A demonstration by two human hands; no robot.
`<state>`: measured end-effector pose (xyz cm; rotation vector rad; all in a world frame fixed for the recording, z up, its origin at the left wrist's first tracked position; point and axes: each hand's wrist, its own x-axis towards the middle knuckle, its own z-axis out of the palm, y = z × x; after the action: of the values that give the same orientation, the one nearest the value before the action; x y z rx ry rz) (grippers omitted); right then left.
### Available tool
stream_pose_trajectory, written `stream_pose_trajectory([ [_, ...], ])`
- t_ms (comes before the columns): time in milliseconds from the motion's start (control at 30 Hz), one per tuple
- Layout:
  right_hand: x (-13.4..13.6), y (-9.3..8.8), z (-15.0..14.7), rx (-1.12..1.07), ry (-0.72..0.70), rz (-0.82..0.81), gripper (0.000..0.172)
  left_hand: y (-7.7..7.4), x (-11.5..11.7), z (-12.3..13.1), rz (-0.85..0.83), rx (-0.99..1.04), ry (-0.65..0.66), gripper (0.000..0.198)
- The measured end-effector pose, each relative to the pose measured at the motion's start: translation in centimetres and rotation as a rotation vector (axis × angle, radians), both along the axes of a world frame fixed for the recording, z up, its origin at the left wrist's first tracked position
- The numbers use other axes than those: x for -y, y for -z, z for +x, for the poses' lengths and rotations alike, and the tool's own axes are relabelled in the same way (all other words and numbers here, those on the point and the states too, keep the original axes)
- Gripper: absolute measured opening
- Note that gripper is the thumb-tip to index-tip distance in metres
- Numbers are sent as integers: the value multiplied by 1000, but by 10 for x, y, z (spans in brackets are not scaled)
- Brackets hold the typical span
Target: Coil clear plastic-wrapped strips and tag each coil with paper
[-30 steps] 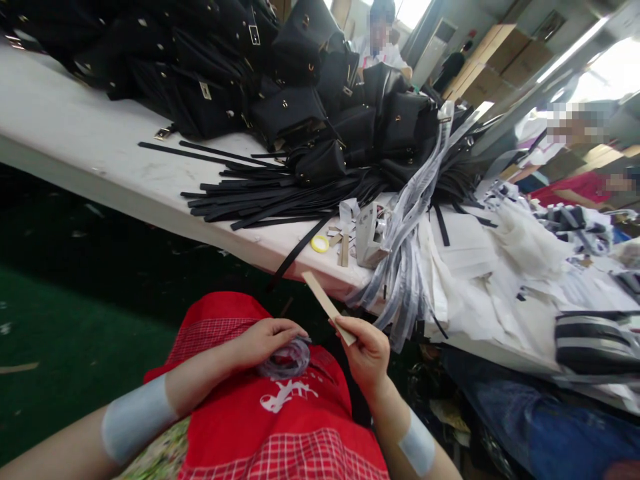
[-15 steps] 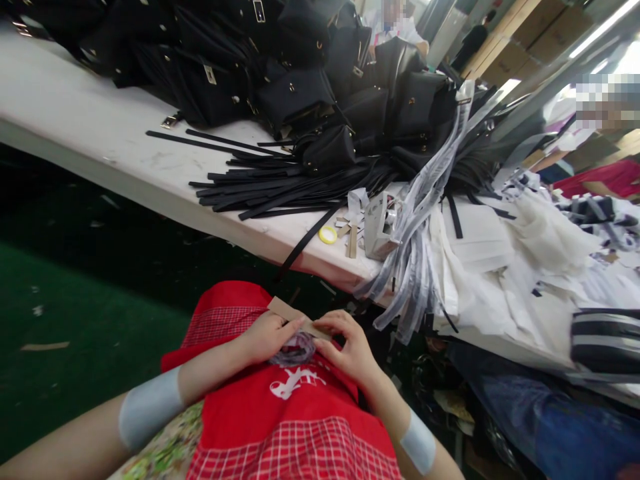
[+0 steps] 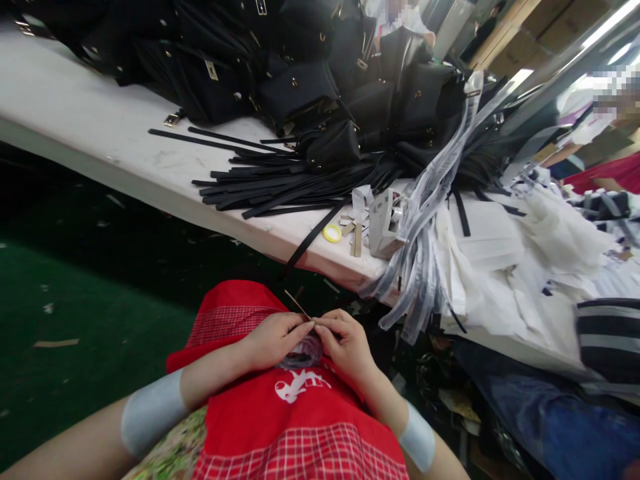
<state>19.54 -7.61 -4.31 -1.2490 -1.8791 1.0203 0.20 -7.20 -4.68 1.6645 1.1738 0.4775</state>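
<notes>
Over my lap, the fingertips of my left hand (image 3: 280,339) and my right hand (image 3: 346,343) meet, both pinching a narrow tan strip of paper or thin card (image 3: 297,304). It is seen nearly edge-on, its free end pointing up and left; the pinched part is hidden by my fingers. Just beneath the fingers, a coil of translucent greyish plastic strip (image 3: 305,355) rests on my red apron (image 3: 240,313). How the coil touches my hands is partly hidden.
A white table (image 3: 165,177) runs across in front, bearing black bags (image 3: 300,93), black straps (image 3: 270,190), a yellow tape ring (image 3: 332,233) and a small white box (image 3: 384,223). Clear plastic strips (image 3: 415,293) hang over its edge. White sheets (image 3: 490,233) lie to the right. A person (image 3: 400,27) is behind.
The tan strip has turned from showing its broad face to nearly edge-on. My right fingertips have moved left against my left fingertips. The view has shifted slightly.
</notes>
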Motion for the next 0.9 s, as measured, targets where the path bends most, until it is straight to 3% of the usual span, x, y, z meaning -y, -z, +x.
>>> stream_pose_trajectory([
  [667,-1,-6,-1,-30,43,-100,18,-11,-2,1,-37,-12,6,37],
  [800,4,-4,-2,80,-3,12,20,-5,-2,2,-83,37,-45,35],
  [900,-10,-6,6,235,51,236,25,2,-1,4,-137,-42,-97,38],
])
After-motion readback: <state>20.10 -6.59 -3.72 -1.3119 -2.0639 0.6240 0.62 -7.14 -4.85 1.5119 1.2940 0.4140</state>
